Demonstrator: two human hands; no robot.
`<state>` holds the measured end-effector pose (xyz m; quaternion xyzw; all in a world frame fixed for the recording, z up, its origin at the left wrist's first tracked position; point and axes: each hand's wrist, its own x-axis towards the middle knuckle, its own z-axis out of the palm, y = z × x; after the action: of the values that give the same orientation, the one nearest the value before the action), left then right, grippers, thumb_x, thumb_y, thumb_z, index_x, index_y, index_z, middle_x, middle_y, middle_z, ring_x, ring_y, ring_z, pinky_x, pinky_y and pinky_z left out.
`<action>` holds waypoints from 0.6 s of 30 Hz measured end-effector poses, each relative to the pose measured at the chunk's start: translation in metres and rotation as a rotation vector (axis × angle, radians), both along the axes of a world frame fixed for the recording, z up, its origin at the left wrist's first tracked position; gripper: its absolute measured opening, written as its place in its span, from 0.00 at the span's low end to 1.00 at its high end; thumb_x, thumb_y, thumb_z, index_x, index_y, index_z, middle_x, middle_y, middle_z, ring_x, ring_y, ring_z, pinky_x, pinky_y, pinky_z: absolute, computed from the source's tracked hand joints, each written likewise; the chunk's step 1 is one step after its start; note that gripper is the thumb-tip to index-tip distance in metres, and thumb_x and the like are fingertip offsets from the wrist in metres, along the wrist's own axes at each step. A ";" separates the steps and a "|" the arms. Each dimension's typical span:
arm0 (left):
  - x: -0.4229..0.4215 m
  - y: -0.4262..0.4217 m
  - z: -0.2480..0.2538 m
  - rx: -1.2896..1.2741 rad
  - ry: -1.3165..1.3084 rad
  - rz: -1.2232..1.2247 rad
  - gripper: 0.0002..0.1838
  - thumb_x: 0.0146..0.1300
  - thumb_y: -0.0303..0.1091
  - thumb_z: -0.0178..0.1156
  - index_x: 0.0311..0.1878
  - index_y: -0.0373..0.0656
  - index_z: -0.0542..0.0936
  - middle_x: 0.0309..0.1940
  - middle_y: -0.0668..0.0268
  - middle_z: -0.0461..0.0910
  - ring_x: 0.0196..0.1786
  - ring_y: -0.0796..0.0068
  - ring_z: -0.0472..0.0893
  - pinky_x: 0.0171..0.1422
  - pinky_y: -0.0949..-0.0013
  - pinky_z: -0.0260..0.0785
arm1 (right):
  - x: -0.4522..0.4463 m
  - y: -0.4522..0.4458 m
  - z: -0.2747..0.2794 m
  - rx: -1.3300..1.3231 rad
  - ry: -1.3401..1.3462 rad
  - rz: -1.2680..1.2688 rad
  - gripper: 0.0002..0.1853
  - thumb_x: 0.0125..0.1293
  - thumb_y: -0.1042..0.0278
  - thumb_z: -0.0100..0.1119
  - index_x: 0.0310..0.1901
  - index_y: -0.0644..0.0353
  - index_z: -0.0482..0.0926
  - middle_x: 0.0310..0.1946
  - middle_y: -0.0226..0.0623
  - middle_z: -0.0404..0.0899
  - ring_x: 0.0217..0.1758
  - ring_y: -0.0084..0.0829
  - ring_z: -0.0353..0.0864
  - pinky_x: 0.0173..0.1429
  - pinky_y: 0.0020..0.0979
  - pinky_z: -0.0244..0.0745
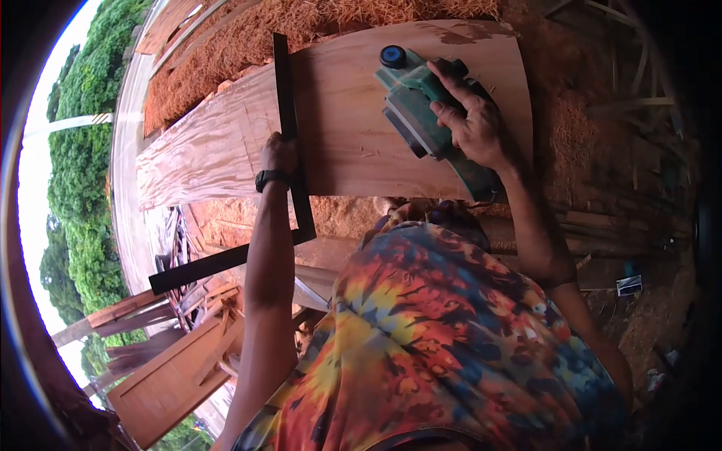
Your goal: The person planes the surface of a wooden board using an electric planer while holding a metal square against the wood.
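A wide wooden board [346, 143] lies across in front of me, its grain showing strongly toward the left end. My left hand [279, 154], with a dark watch at the wrist, is closed around the long arm of a black L-shaped framing square [283, 86]. That arm crosses the board, and the other arm runs out to the lower left beneath my forearm. On the right part of the board rests a green electric planer [410, 101] with a round blue-centred knob. My right hand [477, 124] grips its handle, the fingers partly hiding it.
Heaps of orange wood shavings [316, 26] lie behind the board and below its near edge. An orange-brown wooden panel [169, 379] and scrap wood stand at lower left. Timber pieces [594, 218] are stacked on the dim right side. A road and green trees [94, 150] appear far left.
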<state>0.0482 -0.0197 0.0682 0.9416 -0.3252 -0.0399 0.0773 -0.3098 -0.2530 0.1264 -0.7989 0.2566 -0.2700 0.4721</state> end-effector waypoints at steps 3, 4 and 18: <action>0.001 0.001 -0.001 -0.016 0.027 -0.009 0.24 0.61 0.49 0.62 0.43 0.33 0.78 0.44 0.39 0.82 0.51 0.39 0.81 0.55 0.47 0.74 | -0.001 0.003 0.012 0.108 0.052 0.020 0.29 0.73 0.58 0.58 0.74 0.42 0.65 0.60 0.48 0.79 0.45 0.39 0.87 0.55 0.36 0.79; 0.002 0.001 0.000 -0.017 0.023 -0.013 0.24 0.61 0.49 0.62 0.43 0.32 0.78 0.45 0.39 0.82 0.52 0.39 0.81 0.56 0.47 0.73 | -0.002 0.004 0.014 0.116 0.048 0.014 0.29 0.73 0.58 0.58 0.74 0.42 0.65 0.59 0.47 0.80 0.41 0.36 0.86 0.53 0.35 0.79; 0.052 0.069 0.012 -0.051 0.035 0.114 0.20 0.64 0.44 0.60 0.47 0.33 0.77 0.46 0.36 0.81 0.53 0.35 0.79 0.57 0.45 0.73 | -0.002 0.012 0.023 0.314 0.035 0.013 0.29 0.76 0.63 0.54 0.77 0.40 0.62 0.48 0.37 0.75 0.34 0.21 0.78 0.30 0.23 0.73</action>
<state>0.1005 0.0490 0.0803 0.9555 -0.2704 -0.0438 0.1091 -0.3116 -0.2406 0.1498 -0.7215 0.2985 -0.2096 0.5885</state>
